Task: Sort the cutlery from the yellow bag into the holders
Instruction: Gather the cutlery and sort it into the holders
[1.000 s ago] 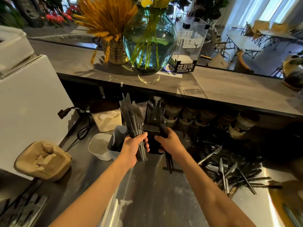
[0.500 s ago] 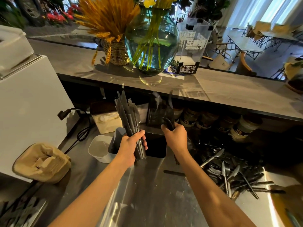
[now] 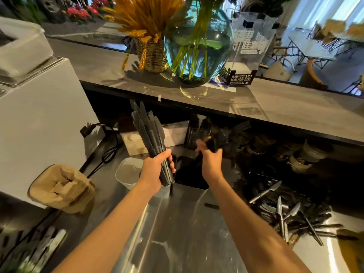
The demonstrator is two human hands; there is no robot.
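Observation:
My left hand [image 3: 156,170] grips a bundle of dark knives [image 3: 149,134], blades pointing up, above the left part of the metal holder [image 3: 189,192]. My right hand [image 3: 209,162] holds a blurred bunch of dark forks [image 3: 226,137], tilted up to the right, just above the holder's dark right compartment [image 3: 189,172]. A pile of loose cutlery [image 3: 285,211] lies on the steel counter at the right. The yellow bag shows only as a sliver at the bottom right edge [image 3: 354,259].
A clear plastic tub [image 3: 127,172] stands left of the holder, and a brown paper cup carrier [image 3: 61,188] lies further left. A white appliance [image 3: 39,119] fills the left side. Jars [image 3: 307,156] line the shelf under the raised counter, which bears a glass vase [image 3: 199,48].
My right hand has lifted its forks from beside the holder up and to the right, now tilted over it. My left hand has held its knife bundle nearly still.

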